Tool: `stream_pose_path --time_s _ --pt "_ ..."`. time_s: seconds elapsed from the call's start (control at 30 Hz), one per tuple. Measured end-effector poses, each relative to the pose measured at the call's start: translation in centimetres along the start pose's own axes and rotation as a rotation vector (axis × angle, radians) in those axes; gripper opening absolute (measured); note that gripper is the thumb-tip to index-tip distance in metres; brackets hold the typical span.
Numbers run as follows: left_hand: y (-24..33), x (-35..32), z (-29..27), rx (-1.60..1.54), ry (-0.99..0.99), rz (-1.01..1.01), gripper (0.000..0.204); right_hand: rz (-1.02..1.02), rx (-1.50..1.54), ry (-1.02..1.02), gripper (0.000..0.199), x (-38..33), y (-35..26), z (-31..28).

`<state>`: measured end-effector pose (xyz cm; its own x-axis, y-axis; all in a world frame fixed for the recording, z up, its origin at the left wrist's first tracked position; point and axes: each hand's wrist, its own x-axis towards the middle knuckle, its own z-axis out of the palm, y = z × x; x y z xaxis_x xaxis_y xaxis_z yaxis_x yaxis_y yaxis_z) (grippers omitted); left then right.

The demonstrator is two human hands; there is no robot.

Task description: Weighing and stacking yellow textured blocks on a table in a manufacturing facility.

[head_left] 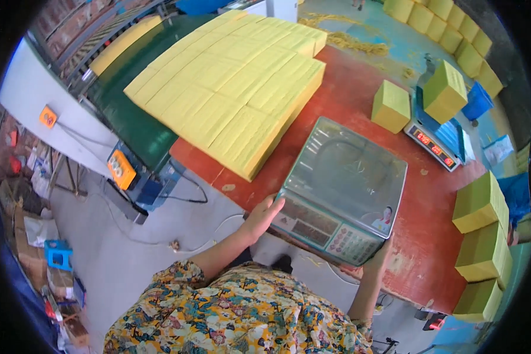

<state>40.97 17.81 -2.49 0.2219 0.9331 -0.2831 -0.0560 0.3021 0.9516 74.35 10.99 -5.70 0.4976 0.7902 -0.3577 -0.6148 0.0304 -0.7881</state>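
A digital weighing scale [345,174] with a flat, clear-covered top sits at the front of the red table [345,88], its dark, unlit display and keypad facing me. My left hand [262,221] grips its left front corner, thumb on top and the other fingers mostly out of sight. At the right front corner, my right hand [379,255] holds the scale's side; its fingers are largely hidden. Behind and left of the scale lies a wide layer of yellow paper stacks [230,88], packed side by side.
A second scale [432,146] with a red lit display carries a yellow block [445,91]; another yellow block [391,107] stands beside it. Several yellow stacks [482,236] line the table's right side. A green conveyor belt [124,112] and orange control box [122,170] are at left.
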Motion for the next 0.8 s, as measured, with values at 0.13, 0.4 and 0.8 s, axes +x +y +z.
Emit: stream_pose_path --time_s 0.13,0.4,0.8 --pt "0.2 -0.4 -4.0 0.304 0.064 0.021 0.047 -0.424 -0.505 0.119 0.044 -0.4 -1.6 -2.4" --pt "11.6 5.9 -12.5 0.925 0.424 0.946 0.014 -0.706 -0.794 -0.178 0.028 -11.1 -1.6 13.9" --pt "9.7 13.3 -13.1 1.336 0.179 0.931 0.021 0.1 -0.498 -0.576 0.023 -16.7 15.8 25.2"
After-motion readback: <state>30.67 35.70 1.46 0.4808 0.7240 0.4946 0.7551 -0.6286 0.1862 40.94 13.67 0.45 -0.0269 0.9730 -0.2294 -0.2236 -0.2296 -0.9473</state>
